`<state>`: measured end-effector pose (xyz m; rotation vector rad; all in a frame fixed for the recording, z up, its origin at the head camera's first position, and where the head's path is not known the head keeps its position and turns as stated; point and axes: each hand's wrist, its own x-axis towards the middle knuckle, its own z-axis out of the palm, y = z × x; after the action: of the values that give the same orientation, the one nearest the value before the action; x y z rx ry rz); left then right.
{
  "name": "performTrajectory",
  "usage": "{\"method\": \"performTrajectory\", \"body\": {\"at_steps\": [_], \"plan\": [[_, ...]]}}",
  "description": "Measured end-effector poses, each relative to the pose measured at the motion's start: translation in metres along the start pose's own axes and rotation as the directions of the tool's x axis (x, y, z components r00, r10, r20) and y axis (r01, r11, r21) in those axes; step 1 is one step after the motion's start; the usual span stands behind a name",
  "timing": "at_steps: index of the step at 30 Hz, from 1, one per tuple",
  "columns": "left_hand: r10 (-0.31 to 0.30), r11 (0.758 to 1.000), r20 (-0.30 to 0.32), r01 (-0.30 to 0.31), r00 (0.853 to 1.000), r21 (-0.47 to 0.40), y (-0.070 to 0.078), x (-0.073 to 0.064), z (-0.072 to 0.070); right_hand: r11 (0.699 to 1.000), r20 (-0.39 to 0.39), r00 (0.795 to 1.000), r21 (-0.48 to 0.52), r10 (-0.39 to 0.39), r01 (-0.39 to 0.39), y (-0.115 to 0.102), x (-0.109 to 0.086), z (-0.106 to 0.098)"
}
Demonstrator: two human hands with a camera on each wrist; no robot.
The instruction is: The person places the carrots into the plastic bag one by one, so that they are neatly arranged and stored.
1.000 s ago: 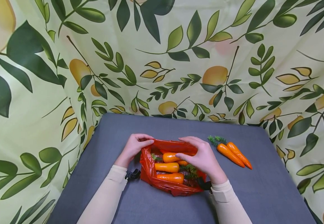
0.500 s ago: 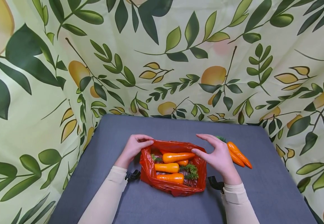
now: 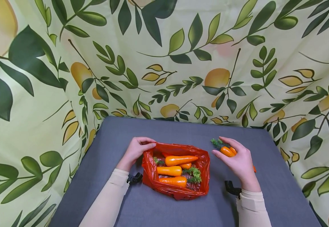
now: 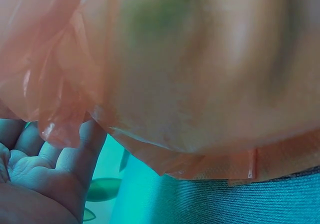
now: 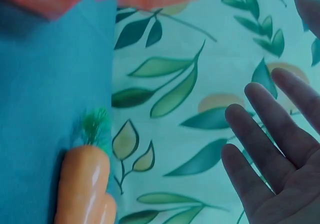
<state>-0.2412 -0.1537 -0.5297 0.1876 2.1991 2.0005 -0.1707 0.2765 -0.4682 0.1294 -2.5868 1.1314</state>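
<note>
Head view: I find two orange carrots (image 3: 227,152) right of frame centre, running upper left to lower right, partly hidden behind the nearer right hand (image 3: 242,160), its parted fingers gripping nothing, while the left hand (image 3: 134,153) pinches the red bag (image 3: 177,193).

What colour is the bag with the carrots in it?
The bag is red; the head view shows it best.

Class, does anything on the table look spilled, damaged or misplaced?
Nothing looks spilled or damaged. Two carrots lie outside the red plastic bag, near the right hand, while other carrots lie inside: the only oddity.
</note>
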Motion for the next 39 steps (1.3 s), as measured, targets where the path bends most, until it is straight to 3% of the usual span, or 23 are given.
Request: {"method": "performTrajectory", "body": {"at_steps": [9,17,29,39], "plan": [[0.003,1.000,0.007,-0.003,1.000,-0.012,-0.001,0.000,0.000,0.998,-0.025,0.998,-0.033,0.056,-0.056,0.020,-0.003,-0.008],[0.029,0.999,0.008,-0.029,1.000,-0.024,-0.007,0.003,0.000,0.989,0.013,0.990,-0.045,0.141,-0.140,0.039,-0.006,-0.008],[0.010,1.000,0.008,-0.010,1.000,-0.010,-0.005,0.003,0.000,0.975,0.080,0.973,-0.080,0.215,-0.209,0.066,-0.004,0.004],[0.013,1.000,0.021,-0.013,1.000,-0.015,-0.005,0.003,-0.001,0.969,0.079,0.968,-0.087,0.237,-0.230,0.080,-0.004,0.013]]}}
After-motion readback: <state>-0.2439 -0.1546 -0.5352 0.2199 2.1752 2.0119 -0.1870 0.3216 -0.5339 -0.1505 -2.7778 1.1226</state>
